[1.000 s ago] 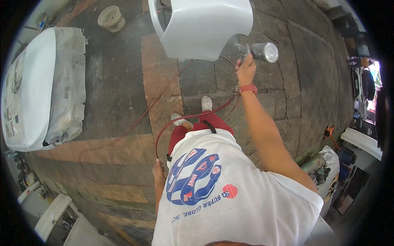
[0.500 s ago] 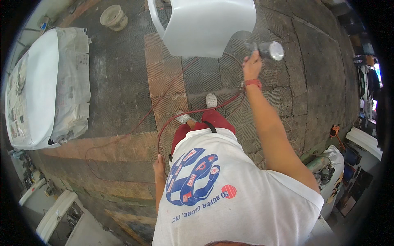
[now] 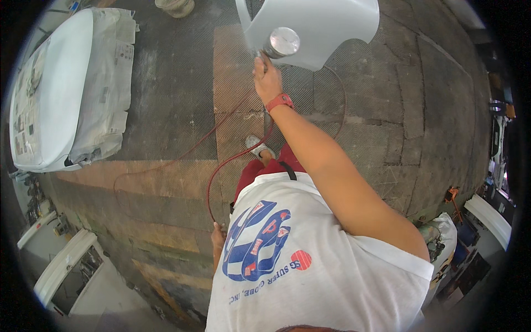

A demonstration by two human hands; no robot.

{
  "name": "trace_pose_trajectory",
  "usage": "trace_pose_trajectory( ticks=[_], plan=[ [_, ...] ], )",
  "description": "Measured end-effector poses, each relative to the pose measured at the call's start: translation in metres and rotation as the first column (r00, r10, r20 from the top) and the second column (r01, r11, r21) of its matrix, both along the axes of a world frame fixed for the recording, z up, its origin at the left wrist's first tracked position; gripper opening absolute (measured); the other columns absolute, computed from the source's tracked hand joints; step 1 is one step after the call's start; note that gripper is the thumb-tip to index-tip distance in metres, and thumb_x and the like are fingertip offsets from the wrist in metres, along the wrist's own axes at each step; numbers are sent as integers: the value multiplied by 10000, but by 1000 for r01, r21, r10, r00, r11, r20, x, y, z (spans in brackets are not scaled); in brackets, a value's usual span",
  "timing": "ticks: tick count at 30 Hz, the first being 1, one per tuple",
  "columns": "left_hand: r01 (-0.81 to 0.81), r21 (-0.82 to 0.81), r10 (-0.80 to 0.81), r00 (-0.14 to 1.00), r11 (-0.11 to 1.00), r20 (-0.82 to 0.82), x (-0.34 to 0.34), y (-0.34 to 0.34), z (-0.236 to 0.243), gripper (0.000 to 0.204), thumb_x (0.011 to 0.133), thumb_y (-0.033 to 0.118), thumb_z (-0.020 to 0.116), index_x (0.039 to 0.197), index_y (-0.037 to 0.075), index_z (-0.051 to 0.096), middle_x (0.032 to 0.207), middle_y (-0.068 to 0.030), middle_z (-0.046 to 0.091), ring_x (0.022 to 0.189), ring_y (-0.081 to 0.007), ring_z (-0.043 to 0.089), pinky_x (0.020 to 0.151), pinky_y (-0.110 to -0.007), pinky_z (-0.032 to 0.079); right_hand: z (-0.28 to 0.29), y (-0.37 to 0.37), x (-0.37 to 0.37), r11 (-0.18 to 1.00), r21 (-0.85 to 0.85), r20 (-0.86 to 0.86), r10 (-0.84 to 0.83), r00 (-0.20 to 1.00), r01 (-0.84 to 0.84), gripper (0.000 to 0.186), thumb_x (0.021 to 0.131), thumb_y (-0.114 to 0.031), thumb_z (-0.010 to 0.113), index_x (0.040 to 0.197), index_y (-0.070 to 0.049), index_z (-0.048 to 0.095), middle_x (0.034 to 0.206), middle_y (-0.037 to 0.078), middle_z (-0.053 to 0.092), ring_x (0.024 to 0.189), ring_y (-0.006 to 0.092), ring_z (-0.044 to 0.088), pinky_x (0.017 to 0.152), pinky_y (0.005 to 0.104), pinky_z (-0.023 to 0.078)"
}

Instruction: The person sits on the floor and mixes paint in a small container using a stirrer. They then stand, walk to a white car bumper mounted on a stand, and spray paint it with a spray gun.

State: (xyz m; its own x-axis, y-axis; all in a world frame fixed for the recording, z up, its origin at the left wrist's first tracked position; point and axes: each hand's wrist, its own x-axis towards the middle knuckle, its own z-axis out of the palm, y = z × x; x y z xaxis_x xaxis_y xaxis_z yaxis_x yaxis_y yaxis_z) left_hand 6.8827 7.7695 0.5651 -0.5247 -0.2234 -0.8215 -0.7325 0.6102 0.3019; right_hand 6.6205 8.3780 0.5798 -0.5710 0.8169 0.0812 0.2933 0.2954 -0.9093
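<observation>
Spray gun [image 3: 278,45] with its round metal cup on top is at the upper middle of the view, held out in front of the person and just before the lower edge of a pale grey car body panel [image 3: 321,27] that stands on the floor. The right hand [image 3: 267,77] is closed around the handle of the gun, below the cup, with the arm stretched forward; a red band [image 3: 279,102] sits on that wrist. A thin red hose [image 3: 232,157] runs from the gun down over the dark patterned floor [image 3: 431,110], bends in a curve beside the person's shoe [image 3: 257,146], and comes to the left hand [image 3: 218,240]. This left hand hangs low beside the hip, near the white printed shirt [image 3: 310,265], and its fingers seem to be closed on the hose, though the hand is partly hidden by the shirt. To the far left, well apart from the person, lies a second white panel [image 3: 50,88], and sheets of newspaper [image 3: 110,83] cover its right side. A pale bucket [image 3: 176,6] stands at the top edge, to the left of the grey panel.
</observation>
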Motion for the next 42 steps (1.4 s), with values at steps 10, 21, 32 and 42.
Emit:
trace_pose_trajectory(
  ticks=[10, 21, 32, 42],
  plan=[
    [161, -3, -161, 987, 987, 13, -31, 38, 7, 743, 1092, 658, 489, 1186, -17, 783, 644, 9, 493, 582, -121, 447, 547, -326, 355, -9, 61, 97, 987, -125, 69, -89, 994, 97, 514, 1121, -422, 505, 1416, -38, 675, 799, 184, 732, 733, 350, 732, 722, 463, 588],
    [160, 43, -159, 987, 986, -15, -110, 131, 33, 600, 1084, 584, 589, 1087, 18, 787, 661, 29, 469, 583, -110, 425, 548, -301, 336, 1, 147, 195, 830, -193, -78, -545, 835, 524, 480, 1148, -393, 476, 1167, 23, 715, 740, 42, 634, 595, 148, 589, 577, 339, 500],
    [39, -19, -38, 998, 999, 44, -51, 33, 3, 668, 1080, 635, 546, 1220, 22, 774, 796, -42, 624, 651, -141, 521, 588, -321, 397, -49, 41, 102, 989, -8, 21, -149, 989, 150, 492, 1108, -376, 539, 1431, -24, 654, 938, 225, 749, 813, 356, 748, 770, 466, 585],
    [-136, -9, 135, 973, 991, 185, -2, 28, 32, 580, 1059, 613, 620, 1116, 55, 768, 676, 28, 466, 553, -113, 437, 499, -307, 360, -43, -9, 19, 993, -79, 93, 97, 991, -90, 588, 1076, -501, 548, 1439, -51, 658, 1080, 333, 733, 975, 526, 706, 855, 583, 561]
  ],
)
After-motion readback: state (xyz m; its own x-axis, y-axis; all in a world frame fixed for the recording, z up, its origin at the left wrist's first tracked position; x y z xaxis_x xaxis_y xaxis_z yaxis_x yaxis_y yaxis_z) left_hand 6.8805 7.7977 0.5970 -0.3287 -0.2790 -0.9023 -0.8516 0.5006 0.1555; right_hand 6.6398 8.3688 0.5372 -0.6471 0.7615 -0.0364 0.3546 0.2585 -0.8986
